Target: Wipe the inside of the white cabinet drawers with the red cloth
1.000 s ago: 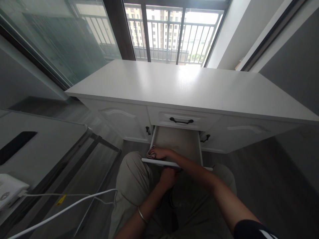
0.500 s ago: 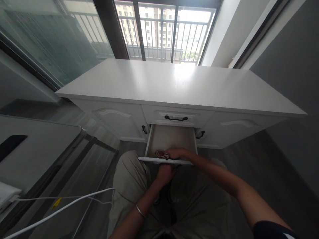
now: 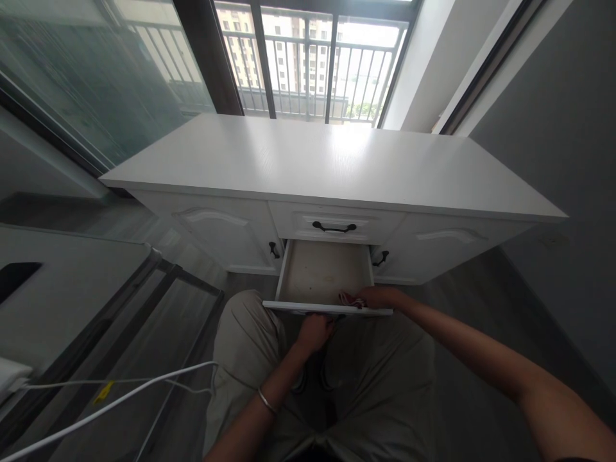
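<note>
Gripping a crumpled, red-and-white striped cloth (image 3: 352, 299) in the right hand (image 3: 380, 297), fingers closed on it. Pressed low inside an open, shallow white wooden drawer (image 3: 308, 273), at the right end of its front panel (image 3: 289, 307). Shifted rightward along that panel since the earlier views, from the left corner through the middle. Judged as one pass across nearly the full width, with little panel left on that side. Holding the left hand (image 3: 315, 330) low against the panel's outer face, by a dark metal handle (image 3: 339, 317); cannot tell whether closed round it. Set beneath a closed upper drawer (image 3: 356, 218), between two shut doors of a long white cabinet (image 3: 289, 160).
</note>
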{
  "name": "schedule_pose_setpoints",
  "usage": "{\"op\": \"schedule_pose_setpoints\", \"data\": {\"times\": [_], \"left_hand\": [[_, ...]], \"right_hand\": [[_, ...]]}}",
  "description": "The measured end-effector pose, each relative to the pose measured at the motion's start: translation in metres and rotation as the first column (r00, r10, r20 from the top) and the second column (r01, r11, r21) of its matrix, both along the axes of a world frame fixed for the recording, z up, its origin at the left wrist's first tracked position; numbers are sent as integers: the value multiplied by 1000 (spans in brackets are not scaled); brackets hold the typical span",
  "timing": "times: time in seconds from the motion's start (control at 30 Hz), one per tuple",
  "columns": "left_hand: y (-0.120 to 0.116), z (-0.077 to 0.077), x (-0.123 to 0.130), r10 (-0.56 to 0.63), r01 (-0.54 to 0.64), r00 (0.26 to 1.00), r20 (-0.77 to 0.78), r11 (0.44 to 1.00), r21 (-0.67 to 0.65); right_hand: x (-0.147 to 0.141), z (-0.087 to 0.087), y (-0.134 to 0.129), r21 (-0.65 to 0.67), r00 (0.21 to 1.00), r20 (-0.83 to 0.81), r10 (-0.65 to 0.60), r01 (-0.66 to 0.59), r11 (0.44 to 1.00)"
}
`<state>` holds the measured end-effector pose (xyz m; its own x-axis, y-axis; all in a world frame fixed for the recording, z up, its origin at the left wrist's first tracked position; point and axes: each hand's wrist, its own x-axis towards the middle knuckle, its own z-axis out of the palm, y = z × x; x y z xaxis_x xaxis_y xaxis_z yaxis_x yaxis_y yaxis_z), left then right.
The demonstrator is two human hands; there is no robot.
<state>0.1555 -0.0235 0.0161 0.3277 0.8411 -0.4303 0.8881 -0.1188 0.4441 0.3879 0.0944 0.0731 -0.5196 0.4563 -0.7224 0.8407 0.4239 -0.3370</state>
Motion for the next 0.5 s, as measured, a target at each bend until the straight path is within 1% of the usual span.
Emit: {"op": "schedule_pose_setpoints", "data": {"times": [0.1, 0.2, 0.33, 0.5], "left_hand": [[-1, -2, -2, -5, 5, 1000, 11, 1000, -2], [-2, -4, -3, -5, 5, 1000, 18, 1000, -7], [-2, -4, -2, 20, -20, 1000, 5, 1000, -6], [-2, -3, 2, 44, -44, 999, -24, 999, -6]], "right_hand": [[1, 5, -3, -24, 1000, 7, -19, 19, 1000], [4, 7, -6, 10, 999, -2, -54, 54, 998], [6, 3, -9, 51, 997, -18, -71, 72, 996], [7, -2, -10, 82, 995, -1, -102, 101, 991]]}}
